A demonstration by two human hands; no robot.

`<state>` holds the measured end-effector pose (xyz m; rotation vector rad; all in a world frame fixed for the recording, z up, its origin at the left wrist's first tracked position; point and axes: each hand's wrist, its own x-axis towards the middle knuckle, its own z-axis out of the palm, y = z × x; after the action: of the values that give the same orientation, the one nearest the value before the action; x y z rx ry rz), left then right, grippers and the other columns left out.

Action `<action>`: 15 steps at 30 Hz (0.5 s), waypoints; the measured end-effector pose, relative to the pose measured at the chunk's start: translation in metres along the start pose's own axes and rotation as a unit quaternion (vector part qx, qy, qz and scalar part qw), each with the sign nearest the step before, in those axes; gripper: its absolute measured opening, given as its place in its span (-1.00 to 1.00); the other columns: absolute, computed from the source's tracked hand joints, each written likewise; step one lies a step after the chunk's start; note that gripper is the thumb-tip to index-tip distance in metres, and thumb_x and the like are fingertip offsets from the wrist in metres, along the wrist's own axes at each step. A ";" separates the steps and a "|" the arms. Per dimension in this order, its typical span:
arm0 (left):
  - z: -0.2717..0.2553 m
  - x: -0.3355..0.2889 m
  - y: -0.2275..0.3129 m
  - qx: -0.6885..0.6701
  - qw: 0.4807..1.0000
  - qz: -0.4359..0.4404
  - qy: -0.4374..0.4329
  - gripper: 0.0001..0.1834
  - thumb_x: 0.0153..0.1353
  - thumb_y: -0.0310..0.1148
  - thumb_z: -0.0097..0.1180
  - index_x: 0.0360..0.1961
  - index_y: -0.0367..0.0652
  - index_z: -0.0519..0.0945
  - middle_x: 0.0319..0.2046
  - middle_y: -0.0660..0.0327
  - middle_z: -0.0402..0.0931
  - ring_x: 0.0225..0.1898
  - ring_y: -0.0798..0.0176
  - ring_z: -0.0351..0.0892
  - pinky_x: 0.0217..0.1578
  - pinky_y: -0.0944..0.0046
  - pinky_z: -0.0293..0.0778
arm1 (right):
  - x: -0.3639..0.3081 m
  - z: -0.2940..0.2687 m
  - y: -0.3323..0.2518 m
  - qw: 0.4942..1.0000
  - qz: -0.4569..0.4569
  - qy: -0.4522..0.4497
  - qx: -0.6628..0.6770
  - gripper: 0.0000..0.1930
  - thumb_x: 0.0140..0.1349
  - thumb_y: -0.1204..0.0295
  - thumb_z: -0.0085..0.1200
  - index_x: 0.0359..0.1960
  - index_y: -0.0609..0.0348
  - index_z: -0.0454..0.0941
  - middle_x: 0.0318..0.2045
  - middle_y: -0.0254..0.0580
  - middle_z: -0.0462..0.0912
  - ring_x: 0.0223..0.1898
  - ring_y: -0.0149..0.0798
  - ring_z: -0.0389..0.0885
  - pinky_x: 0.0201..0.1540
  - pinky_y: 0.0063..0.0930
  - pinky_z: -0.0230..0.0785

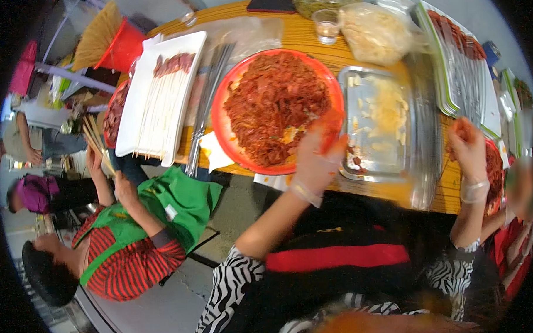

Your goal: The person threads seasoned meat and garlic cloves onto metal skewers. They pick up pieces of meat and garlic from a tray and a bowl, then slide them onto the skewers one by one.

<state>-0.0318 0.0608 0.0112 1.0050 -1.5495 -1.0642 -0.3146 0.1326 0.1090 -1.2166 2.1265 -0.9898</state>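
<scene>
My left hand (pixel 316 165), in a clear plastic glove, is at the right rim of a round red basin (pixel 219 130) heaped with red-sauced sliced meat (pixel 276 101). Its fingers are red with sauce and partly blurred; whether they grip a piece cannot be made out. Past the metal tray, my right hand (pixel 470 150), also gloved, is raised at the table's right end. Its sauce-stained fingers are curled together, and what is in them is hidden. Between my hands lies the steel tray (pixel 352 169) with pale yellow pieces (pixel 387 106). Long metal skewers (pixel 427 131), blurred, lie along its right side.
A white tray (pixel 183 63) holds meat on bamboo skewers at left; dark metal skewers (pixel 211 104) lie beside it. Skewered meat (pixel 458 36) fills trays at far right. A bag (pixel 376 33) and cup (pixel 326 26) stand behind. A green-aproned co-worker (pixel 133 230) holds sticks; another person is at right.
</scene>
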 end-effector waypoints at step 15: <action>-0.014 0.000 0.006 -0.197 0.973 -0.119 -0.028 -0.74 0.15 -0.63 -0.01 -0.11 -0.37 0.53 -0.16 0.18 0.55 -0.14 0.33 0.52 -0.08 0.39 0.41 | 0.010 0.016 -0.032 0.948 0.001 -0.077 0.309 -0.92 0.18 0.46 0.00 -0.40 0.21 0.44 -0.63 -0.19 0.56 -0.70 -0.43 0.48 -0.62 -0.63 0.37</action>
<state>-0.0193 0.0600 0.0188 0.9003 -1.2125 -1.5104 -0.2912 0.1073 0.1240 -0.9308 1.5173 -1.3711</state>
